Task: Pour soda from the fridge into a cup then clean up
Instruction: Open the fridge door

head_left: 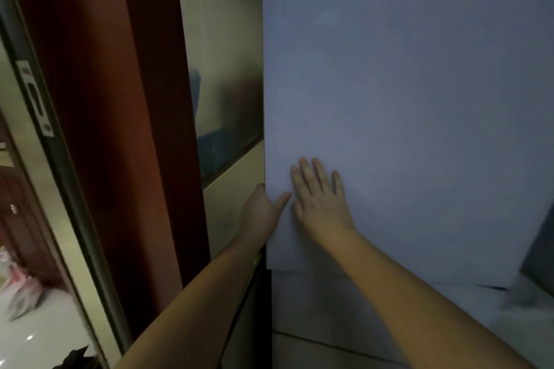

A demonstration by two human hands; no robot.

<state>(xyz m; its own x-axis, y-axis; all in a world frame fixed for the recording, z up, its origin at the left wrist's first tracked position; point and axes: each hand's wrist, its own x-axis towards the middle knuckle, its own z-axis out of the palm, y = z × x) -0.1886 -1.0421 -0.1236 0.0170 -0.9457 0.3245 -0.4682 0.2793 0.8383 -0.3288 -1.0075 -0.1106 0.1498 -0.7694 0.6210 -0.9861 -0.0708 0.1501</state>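
Observation:
A pale grey-white fridge door fills the right half of the view. My left hand grips the door's left edge, fingers hidden behind the edge and thumb lying on the front face. My right hand presses flat on the door face just right of the left hand, fingers straight and spread. No soda or cup is in view.
A red-brown door frame stands left of the fridge, with a glass panel between them. A lower fridge door sits below the upper one. At far left are a sliding door rail, white floor and plastic bags.

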